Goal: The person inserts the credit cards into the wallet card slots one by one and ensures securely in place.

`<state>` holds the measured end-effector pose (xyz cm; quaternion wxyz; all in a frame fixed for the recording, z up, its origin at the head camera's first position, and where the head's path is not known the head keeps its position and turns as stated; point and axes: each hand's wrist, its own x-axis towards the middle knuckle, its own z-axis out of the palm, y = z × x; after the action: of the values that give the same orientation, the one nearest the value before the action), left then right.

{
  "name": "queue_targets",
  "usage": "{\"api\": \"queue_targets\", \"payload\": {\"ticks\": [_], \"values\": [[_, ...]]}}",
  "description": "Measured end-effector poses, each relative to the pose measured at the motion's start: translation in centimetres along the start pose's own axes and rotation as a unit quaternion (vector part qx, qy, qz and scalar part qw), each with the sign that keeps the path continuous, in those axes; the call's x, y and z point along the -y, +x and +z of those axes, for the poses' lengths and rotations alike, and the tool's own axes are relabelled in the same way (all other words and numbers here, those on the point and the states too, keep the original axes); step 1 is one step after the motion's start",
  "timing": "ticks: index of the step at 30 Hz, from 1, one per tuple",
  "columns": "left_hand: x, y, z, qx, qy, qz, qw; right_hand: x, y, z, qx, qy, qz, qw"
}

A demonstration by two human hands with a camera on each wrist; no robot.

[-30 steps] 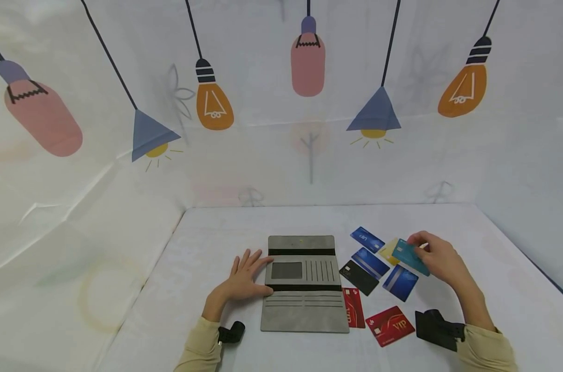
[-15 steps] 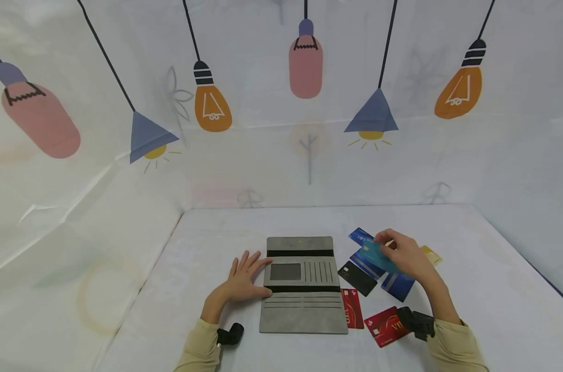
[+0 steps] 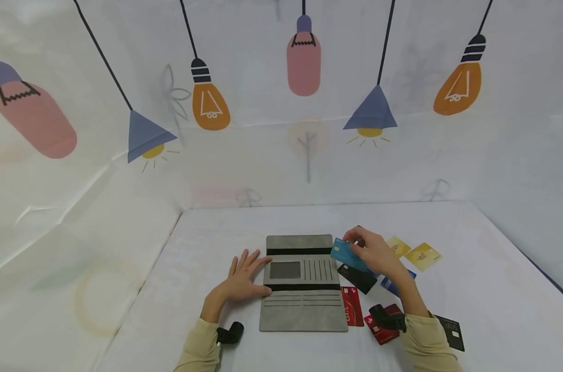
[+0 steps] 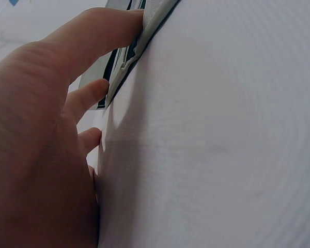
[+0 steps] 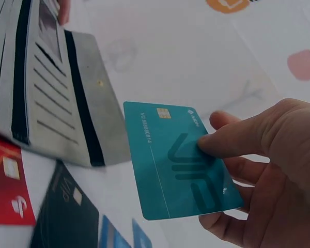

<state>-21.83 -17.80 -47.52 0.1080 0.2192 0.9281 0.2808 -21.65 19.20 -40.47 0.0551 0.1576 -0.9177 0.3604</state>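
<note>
A grey wallet (image 3: 303,283) lies unfolded on the white table (image 3: 309,219), its card slots facing up. My left hand (image 3: 244,276) rests flat beside the wallet's left edge, fingers straight and touching it (image 4: 139,41). My right hand (image 3: 376,253) pinches a teal card (image 3: 347,254) by one end and holds it just above the wallet's upper right corner. In the right wrist view the teal card (image 5: 178,165) shows a chip and hovers beside the grey wallet (image 5: 67,98).
Loose cards lie right of the wallet: a black one (image 3: 358,278), a red one (image 3: 353,307), a red VIP card (image 3: 381,330), a blue one (image 3: 393,284), two yellow ones (image 3: 423,256), another black one (image 3: 451,332). Printed backdrop walls close in the table.
My right hand has carried the teal card leftward from the card pile to the wallet's upper right corner. The left hand has stayed put.
</note>
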Motion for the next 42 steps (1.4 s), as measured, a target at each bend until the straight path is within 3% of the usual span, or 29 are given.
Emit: {"api": "queue_targets", "payload": {"ticks": [19,36,42], "values": [[-0.2,-0.1,-0.2,0.0,-0.001,0.001,1.0,3.4,1.8,4.8,0.055,0.06,-0.051,0.995],[-0.2,0.1,-0.2,0.004,0.0,-0.001,1.0,6.2,2.2,8.7,0.069,0.045,-0.087,0.993],[0.1,0.1,-0.1,0.008,0.0,-0.005,1.0,7.2,1.8,10.5,0.097,0.029,-0.1,0.99]]}}
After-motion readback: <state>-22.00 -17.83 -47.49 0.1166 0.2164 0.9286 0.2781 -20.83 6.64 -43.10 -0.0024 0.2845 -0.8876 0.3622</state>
